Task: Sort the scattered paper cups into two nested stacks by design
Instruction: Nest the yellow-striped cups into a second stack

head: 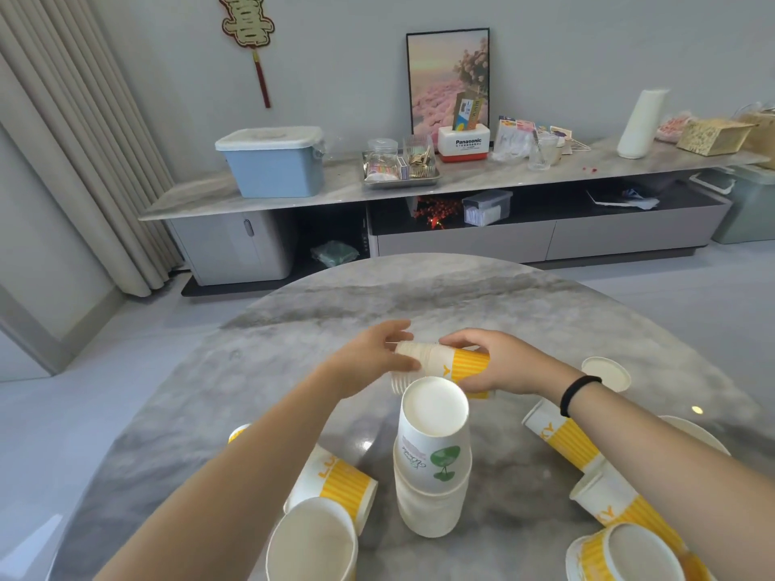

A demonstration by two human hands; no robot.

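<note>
A nested stack of yellow-striped cups point(444, 364) lies sideways above the round marble table point(293, 371), held from both ends. My left hand point(377, 356) grips its rim end and my right hand point(499, 362) wraps the striped base end. In front of them stands an upside-down stack of white cups with a green print point(432, 463). Loose yellow-striped cups lie around: one at the lower left point(335, 482), another at the right point(562, 440), a third further down on the right point(616, 503) and one at the bottom right point(620, 555).
A cup seen from its open mouth point(312, 543) sits at the bottom left, and another cup point(606, 373) stands upside down at the far right of the table. Behind the table runs a long low cabinet point(260, 195) with a blue box point(272, 163) and clutter.
</note>
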